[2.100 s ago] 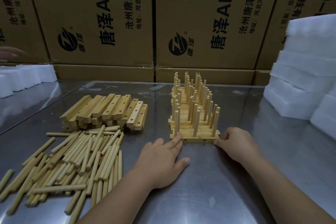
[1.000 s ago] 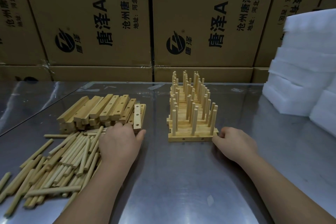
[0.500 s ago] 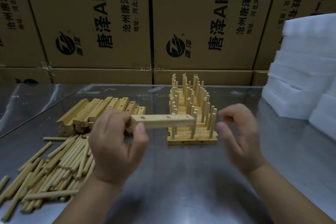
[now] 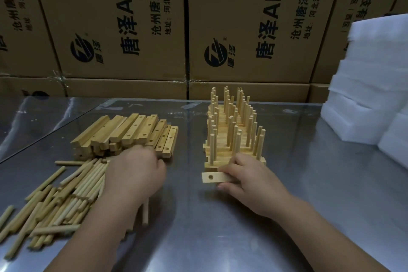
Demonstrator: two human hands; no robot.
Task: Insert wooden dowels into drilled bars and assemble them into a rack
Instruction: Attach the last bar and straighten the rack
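Note:
My right hand (image 4: pixel 249 180) grips a single drilled wooden bar (image 4: pixel 215 177) flat on the steel table, just in front of the row of finished bars with upright dowels (image 4: pixel 234 130). One hole shows at the bar's left end; the rest is under my fingers. My left hand (image 4: pixel 134 174) lies palm down over the far end of the loose dowel pile (image 4: pixel 59 196), close to the stack of drilled bars (image 4: pixel 130 132). Its fingertips are hidden and blurred, so I cannot see whether they hold a dowel.
Cardboard boxes (image 4: pixel 123 24) form a wall along the table's far edge. White foam blocks (image 4: pixel 371 86) are stacked at the right. The steel table (image 4: pixel 198 227) shows bare metal between my forearms and to the right of the racks.
The bar went from my left hand in the air to my right hand, which set it down before the racks. My left hand dropped onto the dowel pile.

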